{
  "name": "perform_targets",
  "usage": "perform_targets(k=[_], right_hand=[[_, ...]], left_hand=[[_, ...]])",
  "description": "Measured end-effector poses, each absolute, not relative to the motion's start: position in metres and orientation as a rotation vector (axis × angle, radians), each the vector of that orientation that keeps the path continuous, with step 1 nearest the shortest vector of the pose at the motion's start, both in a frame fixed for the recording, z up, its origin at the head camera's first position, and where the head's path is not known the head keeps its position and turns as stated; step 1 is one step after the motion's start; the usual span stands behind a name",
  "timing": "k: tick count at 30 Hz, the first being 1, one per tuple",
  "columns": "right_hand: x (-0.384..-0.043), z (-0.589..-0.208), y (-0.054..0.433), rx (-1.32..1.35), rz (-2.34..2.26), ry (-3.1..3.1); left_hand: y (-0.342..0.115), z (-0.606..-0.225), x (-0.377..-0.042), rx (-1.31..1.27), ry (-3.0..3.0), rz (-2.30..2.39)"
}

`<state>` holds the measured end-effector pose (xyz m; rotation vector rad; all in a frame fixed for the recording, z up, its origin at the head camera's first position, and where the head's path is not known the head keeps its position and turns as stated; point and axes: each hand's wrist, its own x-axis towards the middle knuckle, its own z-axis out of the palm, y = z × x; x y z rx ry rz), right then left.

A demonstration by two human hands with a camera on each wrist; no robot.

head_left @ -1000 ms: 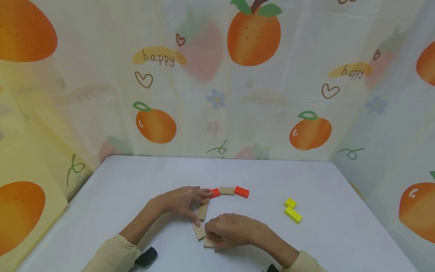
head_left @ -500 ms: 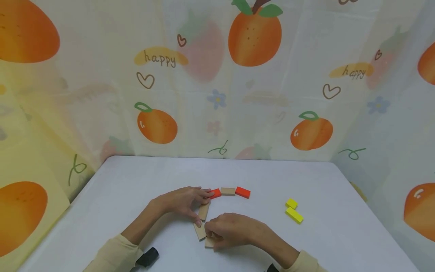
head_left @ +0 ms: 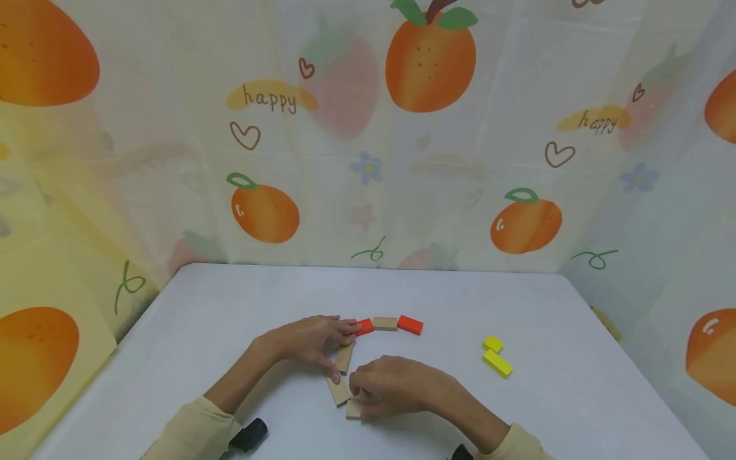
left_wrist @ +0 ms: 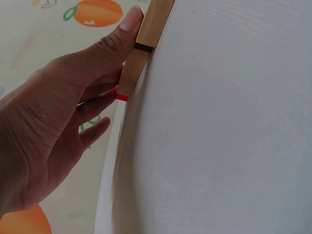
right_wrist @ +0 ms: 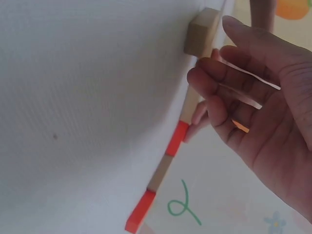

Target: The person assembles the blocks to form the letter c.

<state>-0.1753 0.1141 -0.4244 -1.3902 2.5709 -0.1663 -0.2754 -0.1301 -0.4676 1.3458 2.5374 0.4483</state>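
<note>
Flat blocks lie end to end in a curved row on the table. My left hand (head_left: 310, 340) rests along the row's left side, fingers on a red block (head_left: 364, 327) and thumb on a plain wooden block (head_left: 338, 391). Another wooden block (head_left: 345, 358) sits between that thumb and fingers. My right hand (head_left: 402, 386) is at the near end, beside a wooden block (head_left: 353, 409) that it partly hides in the head view. In the right wrist view its loosely bent fingers and thumb stand next to this end block (right_wrist: 202, 31), with nothing held between them.
The row's far end has a wooden block (head_left: 385, 324) and a second red block (head_left: 410, 324). Two yellow blocks (head_left: 496, 363) lie to the right on the white table (head_left: 448, 294). A black object (head_left: 250, 435) is by the left sleeve. A fruit-print curtain (head_left: 368, 191) hangs behind.
My right hand has risen slightly and its fingers have loosened beside the near end block. The left hand stays in place on the row.
</note>
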Motion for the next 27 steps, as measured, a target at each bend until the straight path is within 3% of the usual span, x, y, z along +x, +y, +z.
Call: perform_targets(k=[15,27], right_hand=[[-0.178,-0.400,0.152,-1.157,-0.354,2.651],[-0.173,-0.406,0.210,-1.020,-0.393,2.813]], left_hand=[[-0.130,-0.467,-0.274,1.314,2.535,0.482],[-0.128,-0.462,-0.269,1.313,2.535,0.467]])
